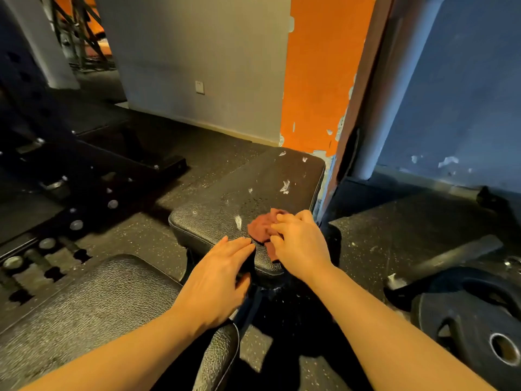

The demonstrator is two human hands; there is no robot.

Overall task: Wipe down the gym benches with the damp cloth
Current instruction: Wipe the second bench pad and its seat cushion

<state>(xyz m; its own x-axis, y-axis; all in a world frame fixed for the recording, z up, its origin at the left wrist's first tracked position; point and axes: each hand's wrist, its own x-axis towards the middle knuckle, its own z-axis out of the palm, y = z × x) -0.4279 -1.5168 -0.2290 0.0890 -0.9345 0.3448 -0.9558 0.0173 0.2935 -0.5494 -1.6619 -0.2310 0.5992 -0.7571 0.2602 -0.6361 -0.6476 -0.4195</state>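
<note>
A black padded bench seat (253, 187) runs away from me toward the orange wall, flecked with white paint chips. A crumpled reddish-brown cloth (260, 228) lies on its near right part. My right hand (298, 244) sits on top of the cloth, fingers bent over it and bunching it. My left hand (222, 275) rests with straight fingers on the near edge of the same pad, beside the cloth. A second black pad (93, 306), the longer back section, fills the lower left under my left forearm.
Black weight plates (465, 314) lie on the rubber floor at lower right, with a dark bar (451, 258) beside them. A black rack frame with bolts (76, 215) stands at left. A blue wall and a white pipe (394, 88) close off the right.
</note>
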